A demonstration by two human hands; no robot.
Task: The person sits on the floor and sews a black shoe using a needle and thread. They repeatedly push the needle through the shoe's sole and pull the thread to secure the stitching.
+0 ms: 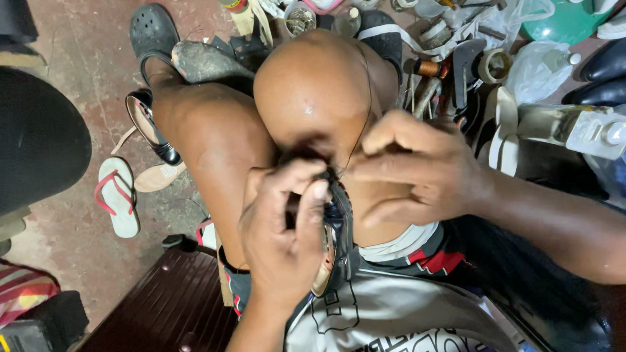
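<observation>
Between your hands you have a dark shoe (337, 228), black and navy with a pale tan inner lining. At eight o'clock lies a flip-flop (118, 195), white-soled with red straps. At eleven o'clock your foot wears a dark grey clog (151, 31). Your shorts (399, 314) at six o'clock are light grey with black lettering (red and white trim near the waistband). At one o'clock sits a green plastic basin (568, 5). The floor (85, 59) is mottled reddish-brown, and the bench (157, 327) at seven o'clock is dark maroon.

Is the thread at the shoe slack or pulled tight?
Tight: the thread runs as a straight line from the right hand over the knee, while the left hand grips the shoe.
</observation>
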